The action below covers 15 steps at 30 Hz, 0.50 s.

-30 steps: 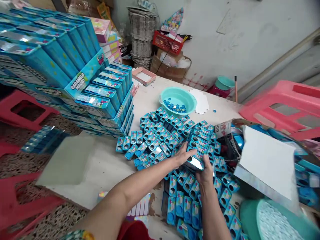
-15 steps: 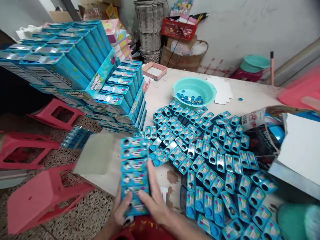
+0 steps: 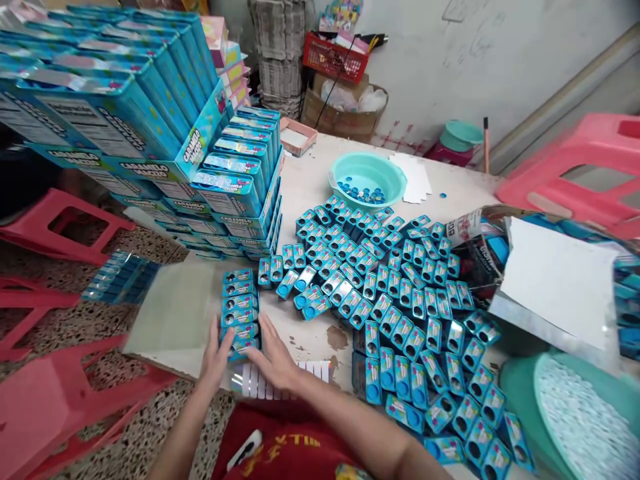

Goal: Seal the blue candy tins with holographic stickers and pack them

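Observation:
A row of small blue candy tins [image 3: 239, 301] stands at the table's front left, between my two hands. My left hand [image 3: 216, 353] presses its near left side, thumb over the nearest tins. My right hand [image 3: 274, 357] holds the right side, fingers along the edge and thumb at the near end. Dark round holes show in the tin tops. Beneath my right hand lies a sheet of white strips [image 3: 315, 371], partly covered by it. Many loose blue tins [image 3: 350, 253] spread over the table to the right, some with blue round caps in their holes.
Stacked display boxes of blue tins [image 3: 235, 190] rise at the back left. A turquoise basin [image 3: 367, 175] holds blue caps. A greenish board [image 3: 173, 310] lies left. At right are a white card [image 3: 555, 283] and a green tub of small white pieces [image 3: 585, 413]. Red stools [image 3: 65, 393] stand left.
The row of tins has moved away from my body and down to the table, both hands staying on its sides. The sheet of white strips is now more exposed. My view has shifted right.

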### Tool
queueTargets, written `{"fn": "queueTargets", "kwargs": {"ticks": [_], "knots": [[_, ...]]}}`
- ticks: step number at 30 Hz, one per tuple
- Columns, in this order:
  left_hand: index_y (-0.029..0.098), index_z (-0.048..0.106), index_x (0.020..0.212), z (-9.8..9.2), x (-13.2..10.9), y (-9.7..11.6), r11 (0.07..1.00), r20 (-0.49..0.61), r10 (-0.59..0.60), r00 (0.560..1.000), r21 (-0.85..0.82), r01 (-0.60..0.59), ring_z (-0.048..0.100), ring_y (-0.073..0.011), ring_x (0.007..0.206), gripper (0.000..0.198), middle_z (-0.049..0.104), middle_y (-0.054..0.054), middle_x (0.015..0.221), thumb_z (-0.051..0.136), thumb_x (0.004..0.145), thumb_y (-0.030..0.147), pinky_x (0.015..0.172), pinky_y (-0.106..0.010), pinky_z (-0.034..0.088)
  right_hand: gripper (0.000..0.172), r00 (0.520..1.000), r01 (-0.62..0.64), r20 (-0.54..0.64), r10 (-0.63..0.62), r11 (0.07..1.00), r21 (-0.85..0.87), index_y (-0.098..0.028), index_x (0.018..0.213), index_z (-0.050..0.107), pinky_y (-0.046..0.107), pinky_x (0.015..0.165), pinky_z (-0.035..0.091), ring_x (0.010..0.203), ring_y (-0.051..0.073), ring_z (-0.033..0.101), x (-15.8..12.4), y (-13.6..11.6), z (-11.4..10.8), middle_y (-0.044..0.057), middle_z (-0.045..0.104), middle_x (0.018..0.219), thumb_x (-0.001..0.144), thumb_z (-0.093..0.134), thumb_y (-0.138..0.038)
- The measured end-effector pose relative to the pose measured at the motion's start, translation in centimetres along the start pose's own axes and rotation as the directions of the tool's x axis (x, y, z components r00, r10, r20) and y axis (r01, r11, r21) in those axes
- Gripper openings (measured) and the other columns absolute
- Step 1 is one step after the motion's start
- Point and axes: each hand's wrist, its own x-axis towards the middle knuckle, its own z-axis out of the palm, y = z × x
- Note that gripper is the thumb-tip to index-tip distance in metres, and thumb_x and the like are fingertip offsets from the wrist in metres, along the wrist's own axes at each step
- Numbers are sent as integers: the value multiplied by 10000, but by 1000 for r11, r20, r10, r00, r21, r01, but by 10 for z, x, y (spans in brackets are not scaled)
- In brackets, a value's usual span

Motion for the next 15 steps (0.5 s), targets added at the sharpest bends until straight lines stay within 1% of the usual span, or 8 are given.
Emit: {"fn": "queueTargets", "kwargs": {"ticks": [2,4,6,7,8,10,13,15], "knots": [[188,280,1425,-2,-7,13,957,-106,210,972,227,-182,288,-304,1355,754,337,-142,1459,571,794,479,1115,-507,226,638,998,54,-25,-56,997,-56,-217,1430,286,422,1128,266,1367,221,291,-28,-7,-21,82,317,1484,873,514,-431],[185,350,1384,-4,-13,26,857,-86,433,897,349,-380,335,-282,1326,667,401,-133,1413,577,803,418,1111,-475,251,471,996,40,-81,-49,993,-107,-236,1328,457,403,1059,380,1243,222,468,-55,-9,-43,75,517,1333,881,513,-372],[198,432,1315,-7,-16,33,789,-43,543,838,368,-492,408,-247,1270,525,480,-111,1335,548,829,361,1094,-429,297,348,985,-11,-171,-16,988,-156,-256,1219,559,401,982,453,1129,232,560,-76,-7,-61,51,612,1194,885,510,-341],[203,463,1279,-10,-16,32,789,-60,551,832,363,-496,437,-233,1239,468,509,-103,1293,535,838,343,1080,-411,319,322,976,-32,-219,-9,983,-182,-262,1185,579,412,956,471,1098,244,577,-83,-4,-66,44,628,1155,878,520,-337],[203,483,1246,-14,-14,28,812,-117,533,838,349,-468,461,-224,1206,428,526,-101,1257,528,842,335,1058,-395,346,311,967,-51,-257,-4,977,-207,-267,1168,587,428,933,484,1079,257,586,-89,0,-69,40,634,1128,871,530,-338],[191,496,1194,-28,-12,9,899,-332,426,842,263,-352,509,-209,1121,391,543,-100,1179,527,837,348,982,-364,414,313,964,-47,-267,-25,964,-260,-267,1160,588,463,905,495,1063,280,590,-96,10,-65,44,634,1102,860,543,-342],[173,480,1139,-58,-17,-39,980,-636,172,752,33,-195,555,-176,973,398,556,-78,1044,538,811,391,871,-321,469,327,988,46,-125,-96,934,-353,-243,1180,581,503,942,463,1132,290,546,-97,29,-39,75,603,1177,875,514,-339],[166,483,1094,-78,-29,-77,991,-719,33,694,-64,-114,559,-163,915,390,558,-55,968,549,785,396,869,-321,465,421,991,96,-44,-127,897,-432,-223,1265,520,559,1014,372,1268,315,421,-94,45,-14,106,506,1329,878,506,-386]]}}
